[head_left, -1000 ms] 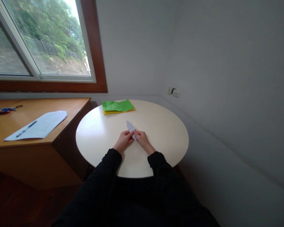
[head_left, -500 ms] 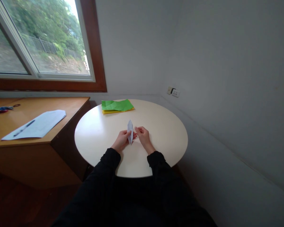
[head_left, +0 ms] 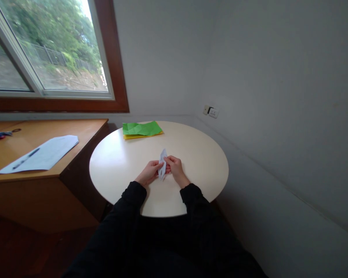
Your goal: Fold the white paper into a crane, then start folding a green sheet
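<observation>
A narrow piece of folded white paper [head_left: 162, 168], pointed at its far end and split at its near end, is held up over the round table. My left hand [head_left: 149, 172] grips its left side, thumb on top. On the other side, my right hand [head_left: 175, 168] pinches the right edge between thumb and fingers. Both hands are closed on the paper, and some fingers are hidden behind it.
Green paper [head_left: 142, 128] lies over yellow paper [head_left: 129, 136] at the far edge of the round cream table [head_left: 203, 162]. On the wooden desk [head_left: 87, 129] at left are white sheets [head_left: 53, 154], a pen [head_left: 26, 158] and scissors [head_left: 0, 135].
My right hand, apart from the folded paper before, has moved left and taken hold of its right edge. The paper now tilts slightly to the right. The view has shifted a little.
</observation>
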Available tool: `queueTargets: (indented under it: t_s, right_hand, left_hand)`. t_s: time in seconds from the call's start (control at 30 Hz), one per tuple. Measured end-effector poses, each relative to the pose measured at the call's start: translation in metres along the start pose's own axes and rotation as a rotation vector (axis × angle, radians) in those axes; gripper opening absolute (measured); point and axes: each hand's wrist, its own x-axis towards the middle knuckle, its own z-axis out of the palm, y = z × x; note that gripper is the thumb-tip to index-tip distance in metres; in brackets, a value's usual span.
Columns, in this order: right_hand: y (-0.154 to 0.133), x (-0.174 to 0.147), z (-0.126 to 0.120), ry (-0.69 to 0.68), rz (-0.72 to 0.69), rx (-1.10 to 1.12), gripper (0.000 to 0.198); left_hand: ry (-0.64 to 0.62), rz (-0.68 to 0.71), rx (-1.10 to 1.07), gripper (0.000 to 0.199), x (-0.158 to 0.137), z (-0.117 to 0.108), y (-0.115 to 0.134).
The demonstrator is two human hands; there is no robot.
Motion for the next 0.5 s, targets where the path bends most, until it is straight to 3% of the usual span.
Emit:
queueTargets:
  t_s: [0.23, 0.5]
  right_hand:
    - [-0.0016, -0.0008, 0.002, -0.023, 0.024, 0.052, 0.032]
    - [-0.003, -0.0007, -0.0008, 0.029, -0.047, -0.018, 0.025]
  left_hand:
    - [-0.025, 0.012, 0.033, 0.018, -0.004, 0.0054, 0.0047]
    - [0.025, 0.05, 0.195, 0.034, -0.0012, 0.0024, 0.0049]
